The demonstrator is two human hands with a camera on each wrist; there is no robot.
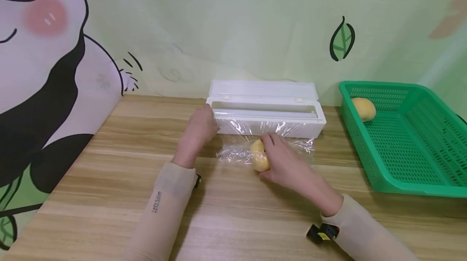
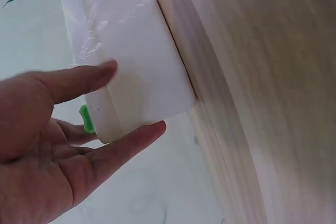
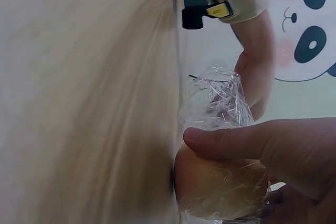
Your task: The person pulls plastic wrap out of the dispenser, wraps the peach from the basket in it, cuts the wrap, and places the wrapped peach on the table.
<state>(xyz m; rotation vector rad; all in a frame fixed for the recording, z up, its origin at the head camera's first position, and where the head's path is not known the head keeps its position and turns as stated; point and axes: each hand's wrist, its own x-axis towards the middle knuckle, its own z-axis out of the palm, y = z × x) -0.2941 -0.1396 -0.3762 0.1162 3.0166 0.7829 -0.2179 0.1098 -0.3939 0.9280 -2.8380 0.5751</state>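
At the left end of a white cling film dispenser (image 1: 316, 127), my left hand (image 1: 200, 129) grips the corner; in the left wrist view the thumb lies on its front face and the fingers on its end. The dispenser's lid (image 1: 262, 89) stands raised, with the film roll (image 1: 262, 114) showing inside. Clear cling film (image 1: 233, 153) stretches from the dispenser down its front and around a round yellow fruit (image 1: 257, 157). My right hand (image 1: 286, 161) holds this fruit on the table, thumb (image 3: 210, 142) pressed against its film-covered side.
To the right stands a green plastic basket (image 1: 359, 159) with another yellow fruit (image 1: 364, 109) in its far left corner. Behind the wooden table (image 1: 109, 196) hangs a green backdrop (image 1: 233, 30) printed with a panda and leaves.
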